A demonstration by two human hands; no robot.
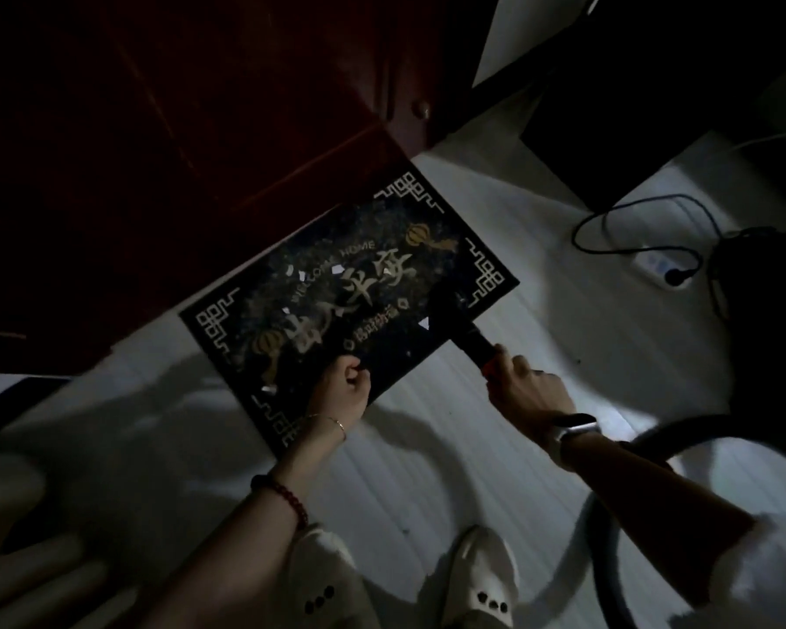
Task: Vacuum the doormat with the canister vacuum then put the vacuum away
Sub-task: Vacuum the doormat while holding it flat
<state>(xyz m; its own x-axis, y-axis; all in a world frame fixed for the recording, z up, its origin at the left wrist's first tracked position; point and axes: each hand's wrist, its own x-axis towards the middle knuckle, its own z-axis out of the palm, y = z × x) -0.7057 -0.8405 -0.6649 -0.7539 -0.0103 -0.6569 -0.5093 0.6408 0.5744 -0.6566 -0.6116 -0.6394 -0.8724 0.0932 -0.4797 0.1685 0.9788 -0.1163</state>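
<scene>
The left hand's (342,387) fingers were curled tight, pinching the near edge of the dark rectangular doormat with gold letters and a white knot border (336,283). The right hand's (525,389) fingers were wrapped around the black vacuum nozzle tube (461,331), whose tip sat on the mat's right part. Small white paper bits (338,269) lay on the mat. The mat lay on the pale floor (450,447) against a dark red wooden door (178,129). A black hose (609,528) curved behind the right arm. A white power strip (659,265) lay well apart.
</scene>
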